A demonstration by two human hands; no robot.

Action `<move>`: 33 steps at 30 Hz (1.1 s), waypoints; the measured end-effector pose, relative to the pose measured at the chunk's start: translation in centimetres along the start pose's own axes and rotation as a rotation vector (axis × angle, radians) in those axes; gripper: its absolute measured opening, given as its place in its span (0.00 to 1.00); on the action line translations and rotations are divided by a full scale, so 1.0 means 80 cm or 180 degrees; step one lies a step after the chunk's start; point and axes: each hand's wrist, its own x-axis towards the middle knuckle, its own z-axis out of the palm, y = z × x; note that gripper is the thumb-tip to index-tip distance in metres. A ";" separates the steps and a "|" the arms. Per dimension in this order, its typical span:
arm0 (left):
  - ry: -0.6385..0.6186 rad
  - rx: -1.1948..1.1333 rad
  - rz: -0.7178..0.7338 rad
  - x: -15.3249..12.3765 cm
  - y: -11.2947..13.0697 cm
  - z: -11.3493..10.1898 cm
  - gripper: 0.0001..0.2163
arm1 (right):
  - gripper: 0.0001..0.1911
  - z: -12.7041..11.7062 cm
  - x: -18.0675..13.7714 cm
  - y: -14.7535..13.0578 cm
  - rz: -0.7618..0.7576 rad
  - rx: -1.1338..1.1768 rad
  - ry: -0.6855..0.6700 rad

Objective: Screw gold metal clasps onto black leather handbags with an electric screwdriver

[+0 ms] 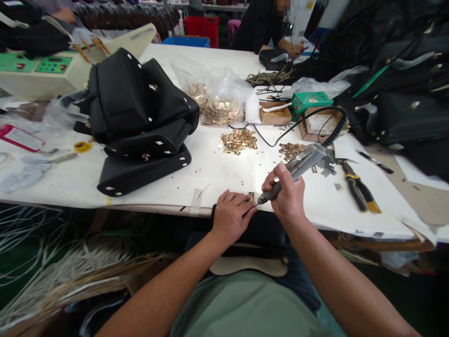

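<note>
My right hand (289,192) is wrapped around a corded electric screwdriver (301,161), its tip pointing down and left. Beside that tip, at the table's front edge, a small gold metal plate (251,196) shows. My left hand (232,213) is pressed on a black bag (264,227) that lies partly over my lap, its fingertips close to the bit. Much of the bag is hidden by my hands and arms. Past my hands lie a pile of gold metal fittings (238,141) and a smaller pile of fittings (292,150).
Stacked black bags (140,107) stand at left on the white table (210,168). Pliers (359,187) lie at right. Behind are a plastic bag of fittings (220,100), a small cardboard box (275,113) and a green power unit (310,102). Another person (261,25) works across the table.
</note>
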 end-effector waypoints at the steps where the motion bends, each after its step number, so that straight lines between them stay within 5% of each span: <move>1: -0.0003 0.0006 0.0003 0.000 0.000 0.000 0.09 | 0.20 0.000 -0.001 0.001 0.0009 0.0018 0.0019; 33: -0.0029 0.0064 0.0020 -0.001 -0.001 0.001 0.09 | 0.21 0.003 -0.006 0.001 -0.0042 0.0122 0.0059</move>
